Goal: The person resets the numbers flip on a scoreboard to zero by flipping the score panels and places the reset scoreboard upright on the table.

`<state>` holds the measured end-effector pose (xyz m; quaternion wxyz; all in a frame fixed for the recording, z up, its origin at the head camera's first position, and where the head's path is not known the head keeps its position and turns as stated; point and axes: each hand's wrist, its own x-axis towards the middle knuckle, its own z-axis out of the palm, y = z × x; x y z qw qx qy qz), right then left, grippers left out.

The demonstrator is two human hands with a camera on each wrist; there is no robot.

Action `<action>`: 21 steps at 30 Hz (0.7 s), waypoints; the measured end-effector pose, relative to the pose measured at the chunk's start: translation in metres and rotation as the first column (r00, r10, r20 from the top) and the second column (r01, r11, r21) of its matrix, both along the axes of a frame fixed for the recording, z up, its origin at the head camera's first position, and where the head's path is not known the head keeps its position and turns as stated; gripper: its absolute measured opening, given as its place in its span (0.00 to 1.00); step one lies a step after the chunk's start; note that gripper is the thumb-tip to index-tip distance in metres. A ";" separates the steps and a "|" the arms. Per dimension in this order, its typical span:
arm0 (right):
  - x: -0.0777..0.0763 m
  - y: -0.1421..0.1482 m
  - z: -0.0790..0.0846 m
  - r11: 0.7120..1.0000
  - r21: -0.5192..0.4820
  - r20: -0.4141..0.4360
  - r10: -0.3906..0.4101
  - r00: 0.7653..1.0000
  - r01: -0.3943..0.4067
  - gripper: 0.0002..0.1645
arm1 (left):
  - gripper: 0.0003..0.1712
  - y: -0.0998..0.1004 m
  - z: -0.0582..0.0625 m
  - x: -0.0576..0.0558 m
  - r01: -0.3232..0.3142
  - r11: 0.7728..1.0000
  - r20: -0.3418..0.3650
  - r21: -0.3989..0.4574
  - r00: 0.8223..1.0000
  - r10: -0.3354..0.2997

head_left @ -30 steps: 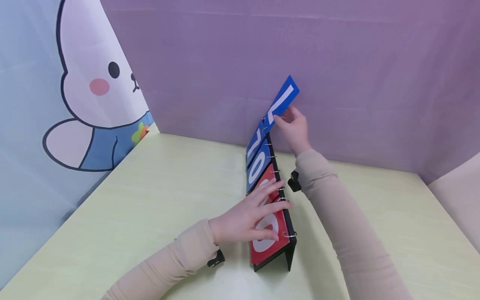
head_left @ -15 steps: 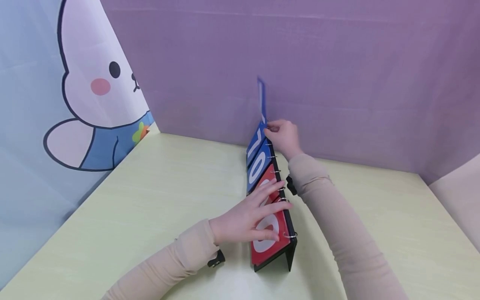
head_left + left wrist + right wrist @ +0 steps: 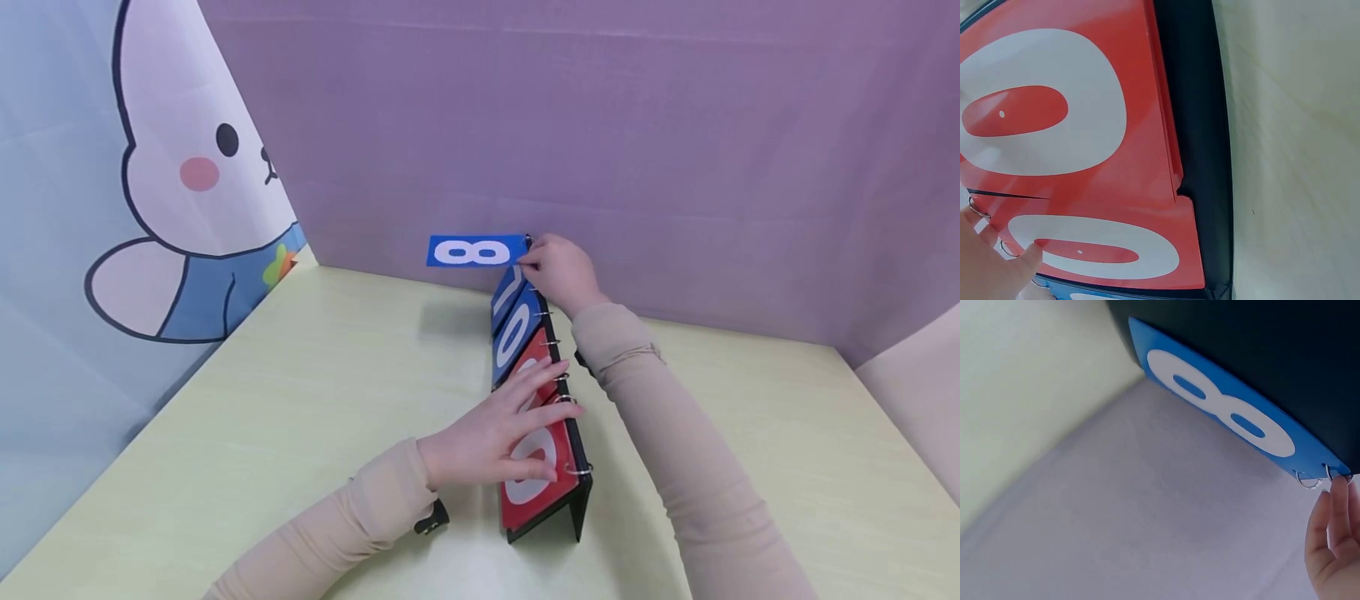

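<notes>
A tabletop flip scoreboard [image 3: 573, 450] stands on the table, its number cards hung on metal rings along a black tent-shaped stand. My left hand [image 3: 495, 433] lies with spread fingers across the red cards [image 3: 1147, 150], fingertips at the ringed top edge. At the far end, a blue number card [image 3: 476, 251] bearing a white 8 sticks out to the left above the board. My right hand [image 3: 562, 271] pinches at its ringed end with thumb and fingers. Below are blue cards, one with a 0 [image 3: 517, 333]. A blue card with an 8 [image 3: 1216, 400] shows against black in the right wrist view.
The pale table [image 3: 360, 350] extends on both sides of the scoreboard. Close behind its far end stands a purple cloth wall [image 3: 675, 167]. A blue cloth with a cartoon rabbit [image 3: 187, 167] hangs at the left.
The raised blue card has swung over from upright to the left, and an 8 now shows. My right hand has moved down and left to the ringed edge. My left hand has stayed put.
</notes>
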<state>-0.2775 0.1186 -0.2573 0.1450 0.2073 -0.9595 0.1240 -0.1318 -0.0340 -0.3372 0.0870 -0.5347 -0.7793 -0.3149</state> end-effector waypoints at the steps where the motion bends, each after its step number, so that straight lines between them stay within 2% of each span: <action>1: 0.000 0.000 0.000 1.000 0.021 -0.010 0.014 1.000 -0.014 0.12 | 0.39 0.000 0.000 0.000 0.001 1.000 -0.014 -0.001 1.000 -0.001; 4: 0.000 -0.001 0.002 0.997 0.063 -0.010 0.040 0.999 -0.040 0.11 | 0.40 0.000 -0.001 -0.001 0.002 1.000 -0.050 -0.004 0.999 -0.002; 7: -0.001 -0.002 0.002 0.994 0.095 0.017 0.054 0.998 -0.056 0.11 | 0.40 0.000 -0.002 -0.001 0.006 1.000 -0.052 -0.005 0.999 -0.006; 11: -0.002 -0.001 0.003 0.991 0.128 0.076 0.041 0.996 -0.051 0.14 | 0.40 0.001 -0.003 -0.001 0.007 1.000 -0.048 -0.006 0.999 -0.007; 15: -0.002 0.000 0.003 0.993 0.109 0.140 0.022 0.990 -0.038 0.17 | 0.39 0.001 -0.004 -0.002 0.011 1.000 -0.072 0.000 0.997 -0.011; 18: -0.005 0.003 0.001 0.999 0.024 0.177 0.042 0.983 -0.047 0.19 | 0.39 0.001 -0.004 -0.002 0.009 1.000 -0.076 0.002 0.997 -0.009; 20: -0.007 0.007 -0.001 0.993 -0.111 0.205 0.058 0.977 -0.036 0.20 | 0.39 0.001 -0.005 -0.002 0.007 1.000 -0.077 0.002 0.997 -0.007; 21: -0.008 0.010 -0.004 0.981 -0.194 0.221 0.056 0.974 -0.012 0.21 | 0.39 0.002 -0.005 -0.002 0.008 1.000 -0.079 0.002 0.997 -0.007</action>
